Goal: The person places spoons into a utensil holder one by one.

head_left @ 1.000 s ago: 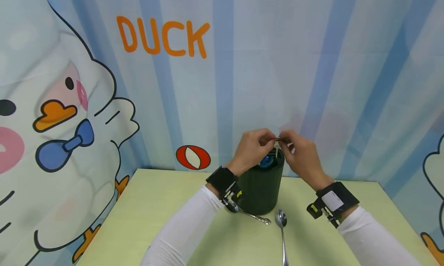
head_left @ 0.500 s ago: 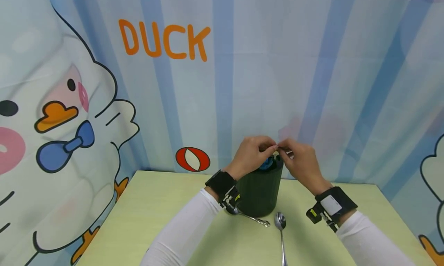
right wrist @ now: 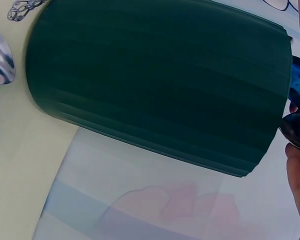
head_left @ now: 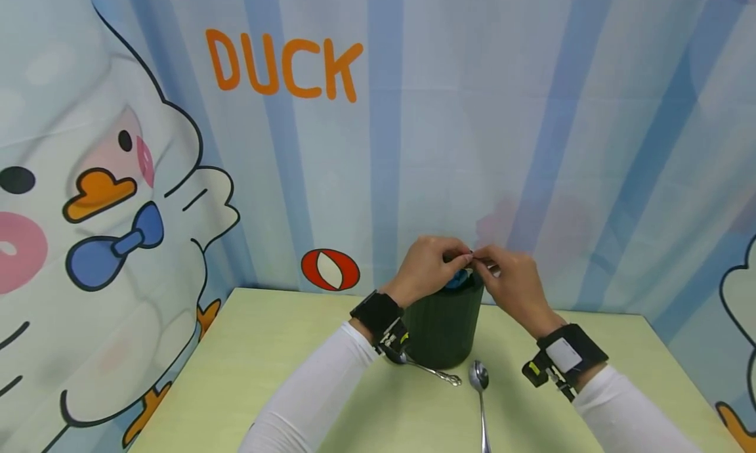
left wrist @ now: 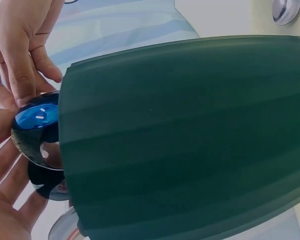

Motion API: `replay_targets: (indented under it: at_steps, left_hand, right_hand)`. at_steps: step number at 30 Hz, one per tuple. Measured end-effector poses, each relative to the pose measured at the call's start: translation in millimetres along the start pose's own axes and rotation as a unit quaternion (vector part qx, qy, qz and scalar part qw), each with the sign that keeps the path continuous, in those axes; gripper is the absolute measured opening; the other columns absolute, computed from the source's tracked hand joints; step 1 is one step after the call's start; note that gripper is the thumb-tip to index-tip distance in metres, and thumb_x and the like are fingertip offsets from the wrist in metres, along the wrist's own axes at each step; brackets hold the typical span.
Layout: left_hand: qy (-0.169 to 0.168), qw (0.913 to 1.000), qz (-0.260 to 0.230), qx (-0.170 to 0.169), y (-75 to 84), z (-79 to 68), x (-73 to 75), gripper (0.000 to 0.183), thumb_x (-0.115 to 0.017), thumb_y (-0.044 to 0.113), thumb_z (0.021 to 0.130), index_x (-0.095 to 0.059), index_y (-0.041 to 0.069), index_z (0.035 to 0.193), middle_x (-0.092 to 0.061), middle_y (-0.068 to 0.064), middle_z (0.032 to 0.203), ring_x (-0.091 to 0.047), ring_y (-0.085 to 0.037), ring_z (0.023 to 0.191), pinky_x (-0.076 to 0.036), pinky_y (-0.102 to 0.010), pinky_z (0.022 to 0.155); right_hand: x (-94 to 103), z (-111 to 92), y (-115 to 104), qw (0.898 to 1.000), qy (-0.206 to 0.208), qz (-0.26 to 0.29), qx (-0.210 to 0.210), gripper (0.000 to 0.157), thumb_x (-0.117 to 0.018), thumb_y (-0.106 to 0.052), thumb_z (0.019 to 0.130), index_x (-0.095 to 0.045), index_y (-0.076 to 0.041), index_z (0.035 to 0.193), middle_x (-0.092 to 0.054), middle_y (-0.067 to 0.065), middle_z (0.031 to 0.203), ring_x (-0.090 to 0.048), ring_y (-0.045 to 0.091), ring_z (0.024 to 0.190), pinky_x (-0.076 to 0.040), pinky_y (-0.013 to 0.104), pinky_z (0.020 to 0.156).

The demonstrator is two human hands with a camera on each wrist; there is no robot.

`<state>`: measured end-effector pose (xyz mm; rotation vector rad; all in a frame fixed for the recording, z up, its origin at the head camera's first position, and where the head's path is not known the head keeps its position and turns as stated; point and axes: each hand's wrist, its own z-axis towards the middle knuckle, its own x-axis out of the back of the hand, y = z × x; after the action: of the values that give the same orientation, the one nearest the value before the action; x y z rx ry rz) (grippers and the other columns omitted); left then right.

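A dark green ribbed pot (head_left: 440,328) stands upright at the table's back. Shiny rounded metal pieces (left wrist: 47,152), like spoon bowls, rise out of its mouth, along with a glossy blue piece (left wrist: 37,116). My left hand (head_left: 431,264) and my right hand (head_left: 509,279) meet over the rim, thumbs and forefingers pinching a small thin dark thing between them; their fingertips mostly hide it, and I cannot tell its kind. In the right wrist view, my right hand's finger (right wrist: 297,177) lies close beside a dark rounded metal piece (right wrist: 296,131).
One silver spoon (head_left: 479,377) lies on the pale yellow table (head_left: 283,361) in front of the pot, pointing toward me. Another spoon with an ornate handle (head_left: 440,374) lies crosswise at the pot's base, partly behind my left wrist. A duck-print curtain (head_left: 331,151) hangs behind.
Both hands have come down slightly nearer the pot's mouth, still fingertip to fingertip. The pinched thing and the pale strip under it, visible earlier, are now mostly hidden. The spoons stay put.
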<state>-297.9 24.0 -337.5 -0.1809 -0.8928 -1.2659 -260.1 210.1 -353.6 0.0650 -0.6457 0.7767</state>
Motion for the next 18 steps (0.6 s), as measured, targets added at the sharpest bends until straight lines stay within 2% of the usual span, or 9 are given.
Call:
replay_targets:
  at_steps: [5, 13, 18]
  left_hand:
    - [-0.024, 0.9992, 0.022, 0.024, 3.6, 0.2, 0.1, 0.013, -0.057, 0.023, 0.093, -0.067, 0.017, 0.096, -0.064, 0.006, 0.084, -0.05, 0.005, 0.07, -0.045, -0.014, 0.063]
    - [-0.052, 0.9893, 0.078, 0.112, 17.6, 4.0, -1.4, 0.012, -0.058, 0.028, 0.092, -0.067, 0.024, 0.084, -0.057, 0.013, 0.076, -0.047, 0.001, 0.063, -0.043, -0.016, 0.055]
    - [-0.049, 0.9857, 0.11, 0.118, 21.1, 3.6, -4.5, 0.013, -0.06, 0.028, 0.09, -0.067, 0.025, 0.08, -0.055, 0.014, 0.069, -0.045, 0.0, 0.057, -0.042, -0.017, 0.053]
  right_hand:
    - [-3.2, -6, 2, 1.0, -0.011, -0.007, -0.012, 0.01, -0.066, -0.009, 0.085, -0.066, -0.012, 0.095, -0.066, 0.004, 0.082, -0.061, 0.013, 0.068, -0.054, 0.036, 0.054]
    - [-7.6, -15, 4, 1.0, -0.011, -0.008, -0.026, 0.011, -0.066, -0.011, 0.086, -0.068, -0.012, 0.096, -0.068, 0.004, 0.085, -0.062, 0.015, 0.071, -0.054, 0.038, 0.057]
    - [-9.6, -18, 3, 1.0, -0.008, -0.012, -0.023, 0.01, -0.066, -0.009, 0.085, -0.068, -0.012, 0.095, -0.068, 0.005, 0.084, -0.061, 0.015, 0.067, -0.052, 0.037, 0.053]
